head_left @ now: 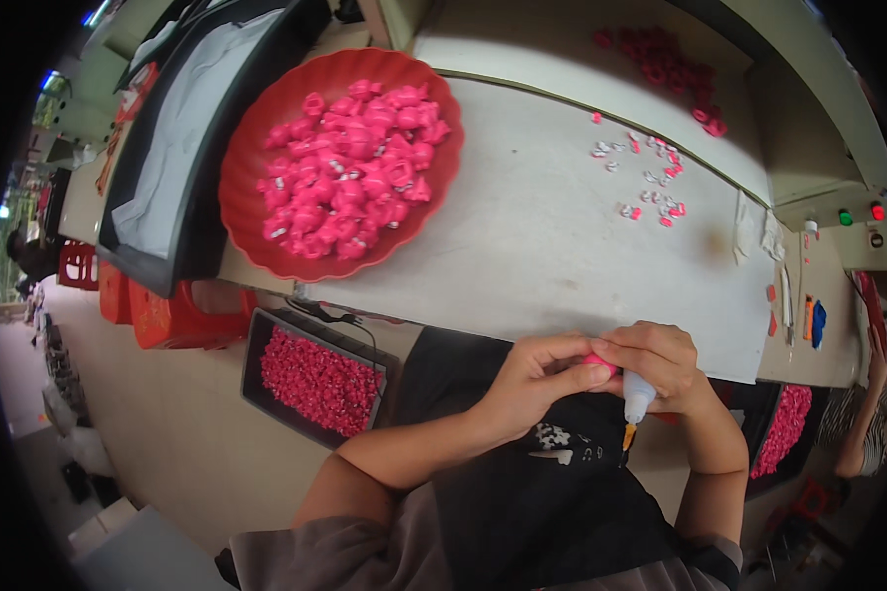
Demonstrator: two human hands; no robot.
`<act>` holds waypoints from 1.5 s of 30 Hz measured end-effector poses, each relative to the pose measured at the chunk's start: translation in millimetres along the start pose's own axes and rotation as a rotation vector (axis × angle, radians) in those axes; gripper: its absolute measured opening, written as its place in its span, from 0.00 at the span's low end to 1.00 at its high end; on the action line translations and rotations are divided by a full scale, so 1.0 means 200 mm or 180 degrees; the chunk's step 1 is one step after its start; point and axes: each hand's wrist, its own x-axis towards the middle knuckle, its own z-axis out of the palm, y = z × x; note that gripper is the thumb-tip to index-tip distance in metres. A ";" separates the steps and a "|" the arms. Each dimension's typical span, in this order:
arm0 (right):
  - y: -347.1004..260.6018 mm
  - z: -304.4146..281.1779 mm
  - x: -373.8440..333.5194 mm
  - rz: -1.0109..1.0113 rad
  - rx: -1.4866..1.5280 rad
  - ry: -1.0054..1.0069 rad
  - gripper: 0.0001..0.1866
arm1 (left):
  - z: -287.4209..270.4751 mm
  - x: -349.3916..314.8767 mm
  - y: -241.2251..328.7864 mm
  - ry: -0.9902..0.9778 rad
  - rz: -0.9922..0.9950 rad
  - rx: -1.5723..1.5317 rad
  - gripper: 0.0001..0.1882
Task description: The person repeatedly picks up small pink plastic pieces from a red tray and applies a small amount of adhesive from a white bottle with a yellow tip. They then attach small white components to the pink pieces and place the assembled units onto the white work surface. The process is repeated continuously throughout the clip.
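At the near edge of the white work surface (522,266), my left hand (540,379) pinches a small pink plastic piece (601,363) between thumb and fingers. My right hand (660,357) meets it there, its fingertips against the same piece. Tucked in that right hand is a white squeeze bottle (639,396) with an amber needle tip, which points down toward my dark apron. My fingers cover much of the pink piece, so its shape is partly hidden. Farther off on the surface lie several small clear and pink parts (650,179).
A red scalloped bowl (241,222) heaped with pink pieces stands at the left, beside a black tray (192,167) lined with white sheet. More pink pieces (660,64) lie on the shaded shelf. Pink-filled bins (320,379) sit low on both sides. Another person's arm (867,394) shows at far right.
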 end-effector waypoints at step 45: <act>-0.06 -0.18 -0.35 0.2261 0.1786 0.2978 0.14 | 0.07 0.50 0.25 0.0061 -0.0528 0.0054 0.19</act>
